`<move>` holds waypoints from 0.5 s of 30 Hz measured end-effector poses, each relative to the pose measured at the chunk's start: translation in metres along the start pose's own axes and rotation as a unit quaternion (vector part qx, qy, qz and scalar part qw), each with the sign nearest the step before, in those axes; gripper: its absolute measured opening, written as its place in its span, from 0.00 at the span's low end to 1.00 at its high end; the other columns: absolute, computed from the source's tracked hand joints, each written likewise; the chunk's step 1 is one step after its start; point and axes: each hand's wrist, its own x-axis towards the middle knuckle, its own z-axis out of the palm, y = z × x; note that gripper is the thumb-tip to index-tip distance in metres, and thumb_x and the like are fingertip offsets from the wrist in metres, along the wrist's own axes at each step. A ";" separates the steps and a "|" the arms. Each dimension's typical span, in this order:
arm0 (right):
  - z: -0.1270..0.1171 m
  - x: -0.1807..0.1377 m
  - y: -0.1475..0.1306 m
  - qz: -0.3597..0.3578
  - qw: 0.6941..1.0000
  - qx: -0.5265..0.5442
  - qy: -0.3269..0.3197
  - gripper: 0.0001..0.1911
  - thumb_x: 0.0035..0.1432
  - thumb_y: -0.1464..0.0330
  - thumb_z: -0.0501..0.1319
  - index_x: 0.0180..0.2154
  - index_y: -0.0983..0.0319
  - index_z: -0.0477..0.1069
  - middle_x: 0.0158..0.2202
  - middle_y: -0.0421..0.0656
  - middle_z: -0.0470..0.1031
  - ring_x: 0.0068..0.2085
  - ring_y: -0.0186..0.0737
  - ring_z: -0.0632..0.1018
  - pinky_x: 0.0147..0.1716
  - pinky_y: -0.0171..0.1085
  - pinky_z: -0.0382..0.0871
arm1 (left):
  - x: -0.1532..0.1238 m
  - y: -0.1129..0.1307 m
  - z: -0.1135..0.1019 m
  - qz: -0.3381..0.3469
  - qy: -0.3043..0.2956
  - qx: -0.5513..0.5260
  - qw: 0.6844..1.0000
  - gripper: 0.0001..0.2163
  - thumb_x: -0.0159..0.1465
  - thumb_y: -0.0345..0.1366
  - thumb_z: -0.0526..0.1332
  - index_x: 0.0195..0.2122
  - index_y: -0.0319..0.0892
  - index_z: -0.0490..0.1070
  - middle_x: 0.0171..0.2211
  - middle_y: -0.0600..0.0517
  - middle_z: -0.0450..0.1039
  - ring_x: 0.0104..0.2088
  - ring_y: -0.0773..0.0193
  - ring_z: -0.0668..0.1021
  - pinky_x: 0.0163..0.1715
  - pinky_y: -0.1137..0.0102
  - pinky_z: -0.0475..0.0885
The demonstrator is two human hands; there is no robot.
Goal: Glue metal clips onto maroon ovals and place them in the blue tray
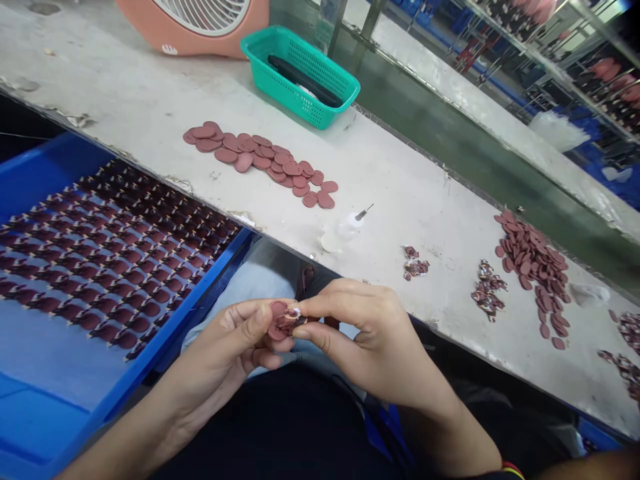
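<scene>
Above my lap, my left hand point(245, 337) pinches a reddish-brown oval disc point(276, 321) between thumb and fingers. My right hand point(355, 333) grips a small brown figurine piece point(293, 319) with white and dark parts, held against the disc; whether the two are stuck together I cannot tell. Beyond my hands, a white dropper bottle point(350, 225) with a thin needle tip lies on the table. A loose row of matching discs point(265, 157) is spread past it. Small figurine pieces point(416, 265) form a little cluster to the right of the bottle.
On the left, a blue tray point(200, 293) holds rows of figurines on discs. A green basket point(300, 80) with a black object stands at the back beside a pink fan point(210, 27). Farther right lie a disc heap point(533, 260) and more figurine pieces point(487, 293).
</scene>
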 end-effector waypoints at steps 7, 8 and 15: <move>0.001 0.002 0.000 0.018 1.000 0.021 -0.012 0.07 0.62 0.73 0.66 0.42 0.60 0.79 0.33 0.40 0.81 0.32 0.34 0.77 0.35 0.33 0.72 | 0.001 0.000 0.001 -0.007 0.005 -0.019 1.000 0.13 0.53 0.44 0.75 0.33 0.41 0.83 0.26 0.52 0.75 0.26 0.71 0.76 0.23 0.82 0.73; 0.001 0.003 0.000 0.019 1.000 0.022 -0.013 0.06 0.62 0.73 0.66 0.42 0.61 0.79 0.32 0.40 0.81 0.32 0.34 0.77 0.35 0.33 0.72 | 0.001 0.000 0.001 -0.008 0.004 -0.022 1.000 0.12 0.53 0.44 0.75 0.31 0.41 0.83 0.26 0.52 0.75 0.26 0.70 0.76 0.23 0.82 0.73; -0.002 0.003 -0.002 0.004 1.000 0.004 -0.027 0.06 0.63 0.73 0.65 0.42 0.60 0.78 0.33 0.40 0.81 0.33 0.35 0.78 0.35 0.34 0.72 | 0.000 0.000 -0.001 -0.011 -0.006 -0.016 1.000 0.13 0.54 0.44 0.75 0.34 0.41 0.83 0.26 0.52 0.76 0.26 0.70 0.76 0.23 0.81 0.74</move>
